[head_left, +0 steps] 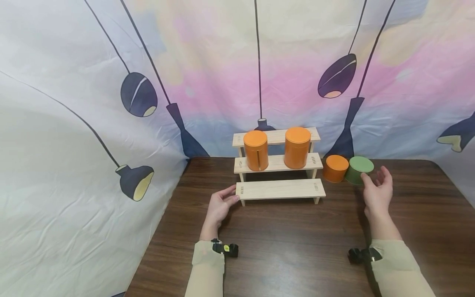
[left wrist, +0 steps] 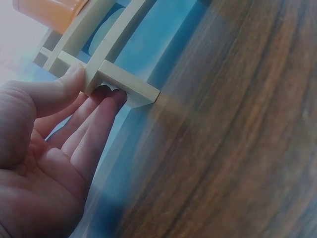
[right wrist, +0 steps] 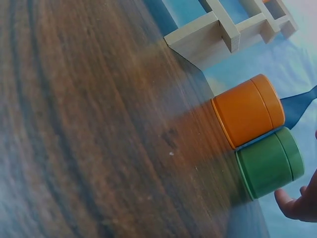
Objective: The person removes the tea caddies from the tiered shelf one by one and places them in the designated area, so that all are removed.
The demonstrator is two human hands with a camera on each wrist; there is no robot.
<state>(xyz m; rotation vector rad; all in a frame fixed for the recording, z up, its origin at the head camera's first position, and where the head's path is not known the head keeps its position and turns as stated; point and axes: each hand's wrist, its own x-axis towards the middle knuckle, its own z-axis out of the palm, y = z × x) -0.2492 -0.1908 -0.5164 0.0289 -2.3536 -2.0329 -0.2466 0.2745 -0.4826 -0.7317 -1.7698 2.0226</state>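
A three-step wooden display rack stands at the back of the table. My left hand pinches the left end of its lowest step, thumb above and fingers underneath, as the left wrist view shows. Two tall orange tins, a left one and a right one, stand upright on the middle step. Right of the rack, a short orange tin and a short green tin stand side by side on the table. My right hand is at the green tin's right side, fingers loosely bent; whether a fingertip touches it I cannot tell.
The dark wood-grain table extends in front of the rack. A cloth backdrop printed with hanging lamps rises behind the table and along its left side. Each wrist wears a small black camera, the left one over the sleeve's edge.
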